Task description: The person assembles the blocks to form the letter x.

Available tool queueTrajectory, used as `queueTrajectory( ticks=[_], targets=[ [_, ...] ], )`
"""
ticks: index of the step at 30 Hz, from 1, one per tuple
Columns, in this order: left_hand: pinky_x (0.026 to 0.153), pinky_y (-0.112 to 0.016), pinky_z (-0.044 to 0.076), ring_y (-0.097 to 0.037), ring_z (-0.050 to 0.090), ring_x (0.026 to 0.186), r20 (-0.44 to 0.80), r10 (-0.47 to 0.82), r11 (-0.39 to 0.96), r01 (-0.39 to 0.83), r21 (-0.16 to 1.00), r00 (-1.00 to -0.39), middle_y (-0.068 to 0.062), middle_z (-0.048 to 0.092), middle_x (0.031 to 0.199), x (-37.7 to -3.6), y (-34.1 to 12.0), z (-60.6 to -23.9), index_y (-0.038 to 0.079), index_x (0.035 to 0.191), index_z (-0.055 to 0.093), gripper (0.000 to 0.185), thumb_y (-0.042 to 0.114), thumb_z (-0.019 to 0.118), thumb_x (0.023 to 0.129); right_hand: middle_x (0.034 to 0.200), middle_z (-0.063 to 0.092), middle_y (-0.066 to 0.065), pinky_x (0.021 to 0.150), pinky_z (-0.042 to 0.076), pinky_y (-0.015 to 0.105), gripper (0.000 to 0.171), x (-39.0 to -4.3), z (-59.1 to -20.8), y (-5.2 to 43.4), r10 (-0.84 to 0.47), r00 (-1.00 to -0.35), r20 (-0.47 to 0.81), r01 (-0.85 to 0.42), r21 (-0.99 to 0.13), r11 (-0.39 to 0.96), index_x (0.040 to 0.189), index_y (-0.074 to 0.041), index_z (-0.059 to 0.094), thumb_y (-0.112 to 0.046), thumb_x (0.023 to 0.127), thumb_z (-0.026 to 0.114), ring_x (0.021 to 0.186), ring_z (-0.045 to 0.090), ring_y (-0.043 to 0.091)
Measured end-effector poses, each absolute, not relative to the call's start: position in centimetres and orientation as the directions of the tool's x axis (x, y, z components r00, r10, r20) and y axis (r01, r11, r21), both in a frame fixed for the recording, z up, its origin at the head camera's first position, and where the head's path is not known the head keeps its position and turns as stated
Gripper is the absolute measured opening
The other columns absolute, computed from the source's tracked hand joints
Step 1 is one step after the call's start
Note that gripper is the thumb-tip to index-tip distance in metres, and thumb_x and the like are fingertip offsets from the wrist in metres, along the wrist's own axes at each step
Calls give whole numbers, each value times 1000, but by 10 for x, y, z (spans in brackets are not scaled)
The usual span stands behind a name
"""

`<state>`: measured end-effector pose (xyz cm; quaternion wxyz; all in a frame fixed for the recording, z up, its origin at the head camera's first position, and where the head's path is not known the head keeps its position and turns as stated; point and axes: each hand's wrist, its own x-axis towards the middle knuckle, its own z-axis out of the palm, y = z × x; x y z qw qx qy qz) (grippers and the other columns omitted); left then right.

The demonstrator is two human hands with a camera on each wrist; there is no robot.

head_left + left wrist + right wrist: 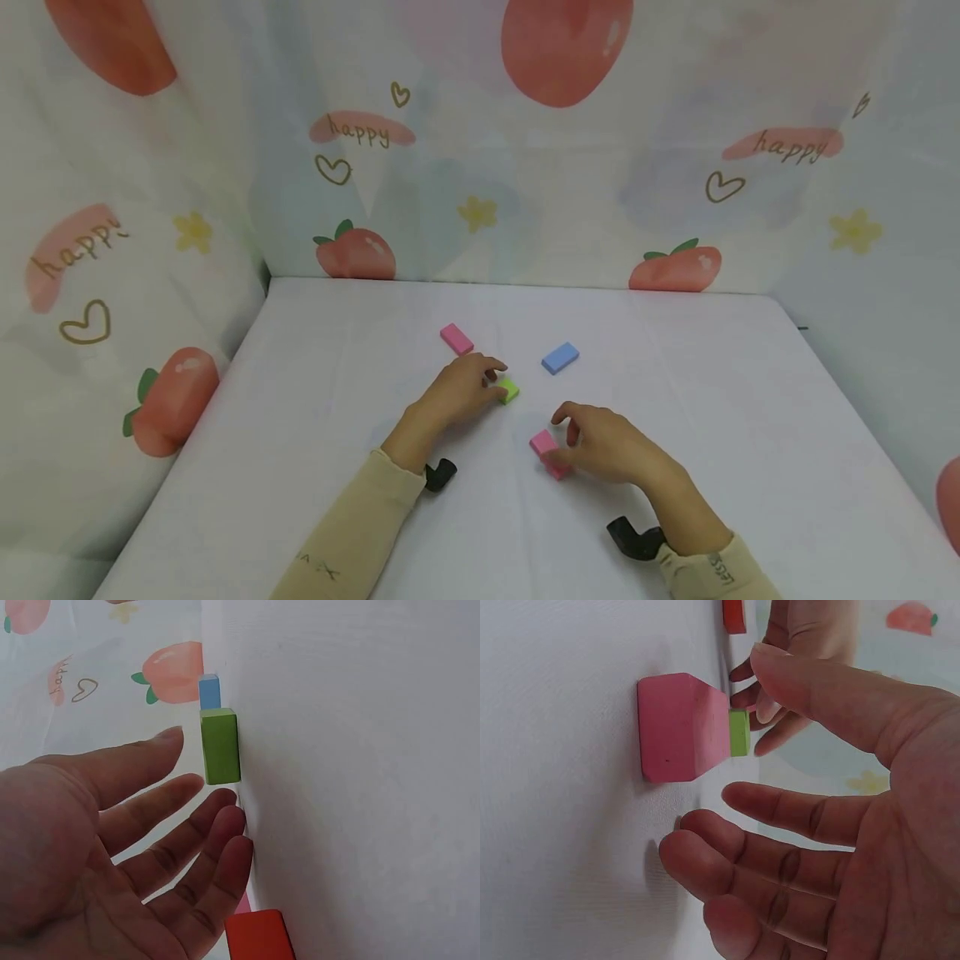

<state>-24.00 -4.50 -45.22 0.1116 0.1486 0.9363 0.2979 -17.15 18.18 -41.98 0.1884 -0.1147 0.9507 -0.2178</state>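
My left hand (pixel 489 377) lies open on the white table, its straight fingers (pixel 214 825) beside a small green block (pixel 508 390) without gripping it. In the left wrist view the green block (pixel 220 745) sits just past the fingertips, with a blue block (pixel 209 691) beyond it. My right hand (pixel 564 433) hovers open over a pink block (pixel 547 454). In the right wrist view the thumb and fingers (pixel 705 862) are spread on either side of that pink block (pixel 679 727) and do not clasp it.
A second pink block (pixel 456 338) and the blue block (pixel 560 357) lie farther back on the table (pixel 712 375). Fabric walls printed with peaches (pixel 675 267) enclose the back and both sides. Black wrist mounts (pixel 440 475) sit by both sleeves.
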Motion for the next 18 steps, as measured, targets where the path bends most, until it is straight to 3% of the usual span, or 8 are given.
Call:
queueTrajectory(
  ticks=[9, 18],
  targets=[
    [85, -31, 49, -12, 58, 93, -115, 322, 773, 191, 605, -940, 4, 63, 106, -238, -45, -457, 22, 124, 66, 35, 30, 68, 90, 73, 54, -2, 59, 38, 29, 46, -167, -427, 174, -305, -893, -331, -124, -472, 873, 103, -19, 60, -42, 70, 84, 66, 49, 13],
    [78, -28, 47, -10, 55, 89, -90, 310, 768, 194, 610, -946, 7, 61, 102, -241, -43, -465, 23, 118, 68, 29, 34, 66, 92, 69, 52, -1, 55, 35, 28, 39, -166, -432, 171, -304, -902, -306, -140, -458, 878, 103, -19, 59, -31, 74, 82, 62, 47, 13]
  ],
)
